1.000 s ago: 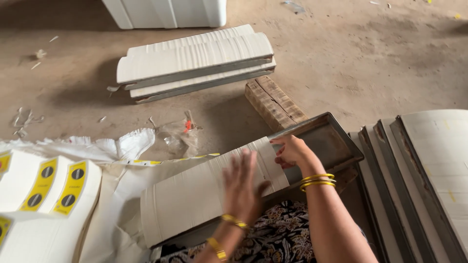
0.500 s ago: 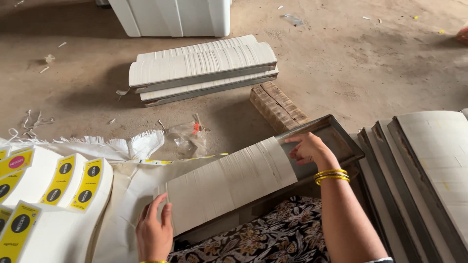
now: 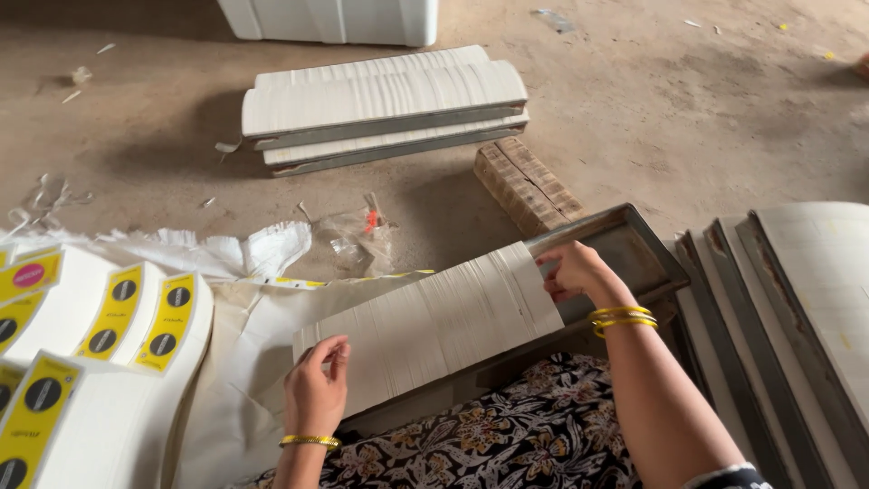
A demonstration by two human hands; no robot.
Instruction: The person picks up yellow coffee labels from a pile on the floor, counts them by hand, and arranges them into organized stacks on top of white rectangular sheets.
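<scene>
White paper cards stand packed in a long row (image 3: 434,326) inside a long grey metal tray (image 3: 634,249), which leans over the person's lap above the floor. The left hand (image 3: 315,394) presses flat on the row's near end. The right hand (image 3: 572,270) pinches its far end. White folded boxes with yellow labels and black dots (image 3: 118,312) lie on the left.

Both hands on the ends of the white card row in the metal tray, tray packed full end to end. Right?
Not quite. The head view shows the left hand and right hand at the two ends of the row of white cards, but the metal tray is not full: its far end beyond the right hand is bare.
</scene>
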